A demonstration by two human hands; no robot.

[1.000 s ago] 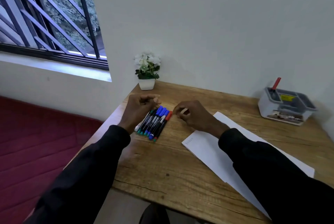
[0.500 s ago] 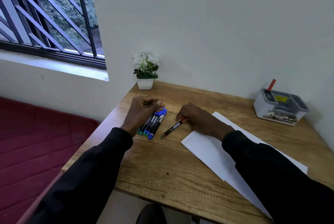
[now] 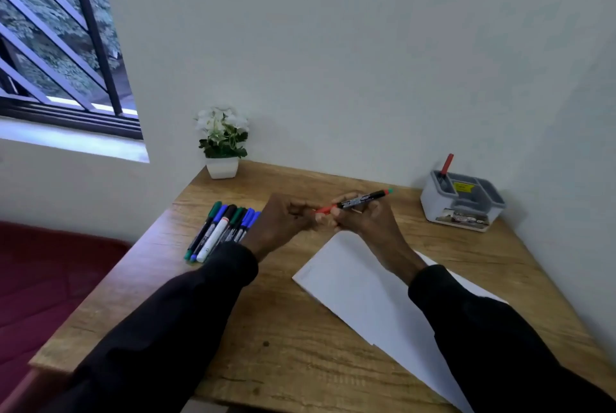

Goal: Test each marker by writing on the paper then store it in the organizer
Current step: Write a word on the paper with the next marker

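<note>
A red-capped marker (image 3: 358, 203) is pinched at its black barrel by the right hand (image 3: 363, 217), while its cap is gripped by the closed left hand (image 3: 283, 219); uncapping is judged under way. Below the grip lies smooth white paper (image 3: 360, 292); beyond, the grey plastic organizer (image 3: 461, 204).

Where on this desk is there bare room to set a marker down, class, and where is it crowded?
Free: the wood between the potted plant and the organizer along the wall, and the near strip of desk left of the paper. Crowded: the left edge, where the row of markers lies, and mid-desk, where both hands work the red marker.
</note>
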